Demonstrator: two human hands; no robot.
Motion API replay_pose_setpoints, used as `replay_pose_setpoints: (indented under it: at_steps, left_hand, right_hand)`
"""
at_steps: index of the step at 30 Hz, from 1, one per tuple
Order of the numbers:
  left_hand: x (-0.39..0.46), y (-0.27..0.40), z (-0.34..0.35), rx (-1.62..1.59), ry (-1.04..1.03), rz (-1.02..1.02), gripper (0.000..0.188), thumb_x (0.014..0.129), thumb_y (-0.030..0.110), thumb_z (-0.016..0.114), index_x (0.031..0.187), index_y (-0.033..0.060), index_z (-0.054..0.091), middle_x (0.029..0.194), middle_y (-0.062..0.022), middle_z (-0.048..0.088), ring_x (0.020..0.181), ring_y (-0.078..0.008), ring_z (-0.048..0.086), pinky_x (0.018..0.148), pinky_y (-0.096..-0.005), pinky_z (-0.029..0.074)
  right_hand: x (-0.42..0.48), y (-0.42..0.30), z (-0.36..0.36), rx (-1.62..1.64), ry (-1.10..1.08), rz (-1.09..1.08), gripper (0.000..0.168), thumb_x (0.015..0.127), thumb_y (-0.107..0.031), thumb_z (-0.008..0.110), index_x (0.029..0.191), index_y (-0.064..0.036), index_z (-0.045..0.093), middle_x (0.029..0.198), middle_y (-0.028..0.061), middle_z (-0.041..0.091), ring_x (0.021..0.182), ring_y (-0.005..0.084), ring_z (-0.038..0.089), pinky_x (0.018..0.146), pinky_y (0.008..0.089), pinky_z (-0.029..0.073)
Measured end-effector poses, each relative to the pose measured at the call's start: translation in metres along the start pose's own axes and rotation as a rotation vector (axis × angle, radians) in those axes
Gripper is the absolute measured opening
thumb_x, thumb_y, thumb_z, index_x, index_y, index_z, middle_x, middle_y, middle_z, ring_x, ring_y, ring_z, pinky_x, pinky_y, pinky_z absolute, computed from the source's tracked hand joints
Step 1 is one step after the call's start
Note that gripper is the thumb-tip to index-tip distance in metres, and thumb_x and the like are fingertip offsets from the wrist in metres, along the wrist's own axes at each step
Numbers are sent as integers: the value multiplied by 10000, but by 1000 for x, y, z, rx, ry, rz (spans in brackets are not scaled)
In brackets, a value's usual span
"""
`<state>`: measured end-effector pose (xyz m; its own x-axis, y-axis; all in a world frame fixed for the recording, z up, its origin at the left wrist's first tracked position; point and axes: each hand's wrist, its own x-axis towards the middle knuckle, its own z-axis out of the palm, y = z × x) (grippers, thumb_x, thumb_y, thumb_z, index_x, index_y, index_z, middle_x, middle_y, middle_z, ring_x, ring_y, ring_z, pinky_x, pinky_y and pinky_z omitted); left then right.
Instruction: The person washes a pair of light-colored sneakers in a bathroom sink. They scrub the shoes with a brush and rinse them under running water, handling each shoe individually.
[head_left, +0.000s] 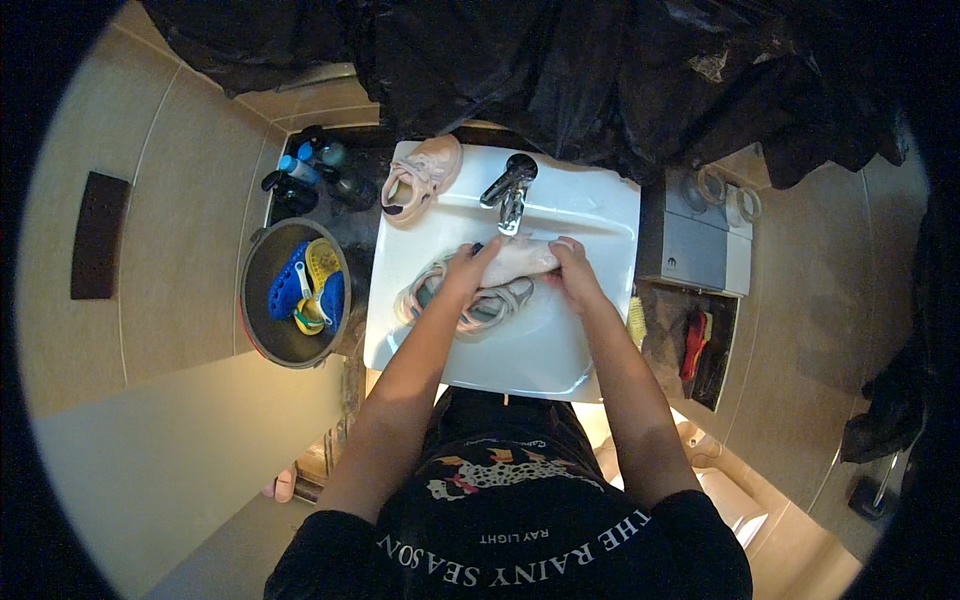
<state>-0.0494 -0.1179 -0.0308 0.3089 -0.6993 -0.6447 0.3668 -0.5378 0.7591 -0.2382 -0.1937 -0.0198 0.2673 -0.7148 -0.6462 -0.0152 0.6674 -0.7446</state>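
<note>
Both my hands hold a pale shoe (520, 261) just below the spout of the chrome faucet (512, 187), over the white sink (517, 360). My left hand (472, 270) grips its left end and my right hand (574, 271) its right end. Under and beside my left hand, a sandal with pale and grey straps (495, 306) lies in the basin; its exact shape is partly hidden by my wrist. A pink lace-up sneaker (424, 176) rests on the sink's back left corner.
Left of the sink are a bucket (259, 300) with blue and yellow clogs (289, 281) and several bottles (298, 171). To the right are a grey-white box (697, 251), a yellow-bristled brush (637, 321) and a red brush (696, 346). Black sheeting (525, 67) hangs behind the faucet.
</note>
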Motion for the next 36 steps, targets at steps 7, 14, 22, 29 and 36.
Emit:
replay_pose_setpoints:
  at_steps: [7, 14, 22, 29, 36]
  left_hand:
    - [-32, -1, -10, 234, 165, 500, 445, 776, 198, 795, 1037, -20, 508, 938, -99, 604, 856, -152, 589, 755, -264, 490]
    - [-58, -9, -18, 395, 339, 776, 525, 699, 118, 837, 1060, -27, 485, 1047, -158, 587, 947, -212, 581, 859, -328, 477]
    - [-70, 3, -17, 402, 449, 821, 465, 700, 113, 835, 974, -6, 479, 1040, -155, 589, 925, -199, 582, 836, -314, 482]
    - [-53, 9, -26, 198, 327, 532, 343, 768, 188, 802, 894, 27, 526, 842, -43, 591, 734, -92, 516, 674, -238, 434]
    - [-27, 11, -12, 302, 194, 322, 402, 882, 318, 668, 1145, 27, 578, 961, -49, 613, 847, -117, 539, 749, -267, 454]
  right_hand:
    - [42, 34, 27, 672, -442, 202, 407, 970, -248, 470, 1305, -27, 402, 1223, 159, 556, 1117, 288, 550, 988, 441, 422]
    - [56, 56, 65, 838, -481, 304, 312, 1001, -247, 406, 1178, -15, 515, 1161, 168, 589, 1120, 293, 553, 1016, 463, 409]
    - [50, 20, 93, 582, -318, 439, 200, 1004, -195, 399, 1076, -96, 558, 1109, 143, 606, 1023, 307, 599, 954, 517, 465]
    - [53, 15, 59, 489, -465, 488, 262, 970, -220, 489, 1134, -23, 543, 1086, 157, 607, 993, 322, 622, 911, 524, 502]
    - [34, 13, 18, 477, -285, 244, 382, 948, -181, 531, 1284, -47, 409, 1229, 181, 517, 1082, 373, 571, 858, 604, 506]
